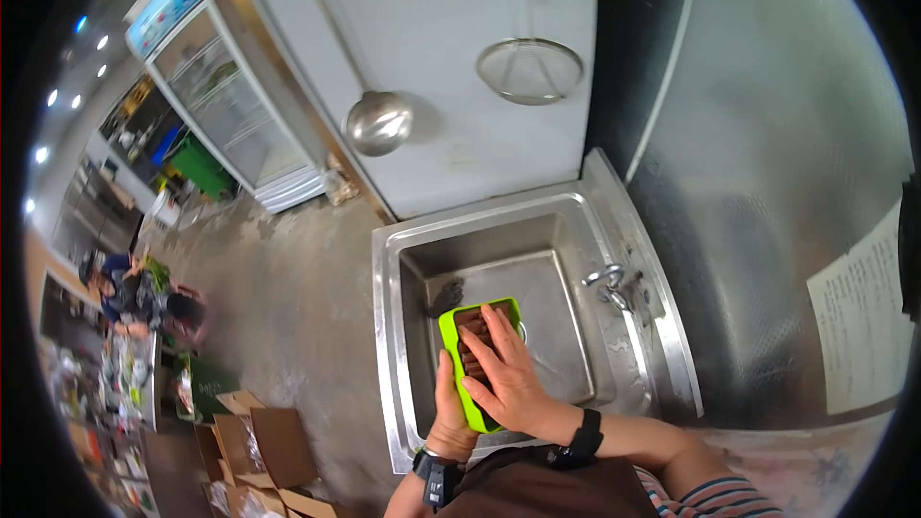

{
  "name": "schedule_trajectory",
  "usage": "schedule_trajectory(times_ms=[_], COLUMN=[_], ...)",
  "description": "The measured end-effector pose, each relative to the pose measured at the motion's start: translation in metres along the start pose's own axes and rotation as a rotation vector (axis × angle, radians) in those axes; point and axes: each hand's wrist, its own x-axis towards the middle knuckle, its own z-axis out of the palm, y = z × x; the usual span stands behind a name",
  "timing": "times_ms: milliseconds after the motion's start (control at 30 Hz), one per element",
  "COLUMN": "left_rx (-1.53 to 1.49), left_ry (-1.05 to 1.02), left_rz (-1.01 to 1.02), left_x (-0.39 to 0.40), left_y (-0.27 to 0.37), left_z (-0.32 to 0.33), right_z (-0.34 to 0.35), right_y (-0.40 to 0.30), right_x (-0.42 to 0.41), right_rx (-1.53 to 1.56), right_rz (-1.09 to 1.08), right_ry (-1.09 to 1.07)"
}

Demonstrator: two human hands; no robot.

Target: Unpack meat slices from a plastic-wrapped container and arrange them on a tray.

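Note:
My left hand (450, 414) grips the near left side of a lime-green rectangular container (452, 352), its thumb along the outer wall. Dark brown, stick-like pieces (469, 321) lie inside; what they are made of I cannot tell. Flat over them rests my right hand (512, 388), fingers spread and touching the pieces, hiding part of the contents. Both hands and the container are above the near left part of a stainless steel sink (557, 302). A dark scouring pad or similar clump (447, 295) sits in the basin, beyond the container's far left corner.
A metal faucet (610, 288) stands on the sink's right ledge. A steel ladle (379, 124) and a wire-mesh strainer (530, 72) hang on the wall behind. Opened cardboard boxes (280, 446) are on the floor at left. Farther left, a person (133, 295) holds green vegetables.

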Motion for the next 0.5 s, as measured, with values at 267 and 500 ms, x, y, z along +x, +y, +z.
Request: schedule_trajectory(times_ms=[267, 500], left_rx=[0.537, 0.714], left_ry=[-0.008, -0.023], left_rz=[-0.153, -0.111], left_x=[0.003, 0.004], left_y=[0.034, 0.025], left_z=[0.079, 0.115], right_z=[0.024, -0.003], right_y=[0.011, 0.008], right_x=[-0.008, 0.0], right_rx=[0.555, 0.694], right_rz=[0.093, 0.103], right_ry=[0.404, 0.484])
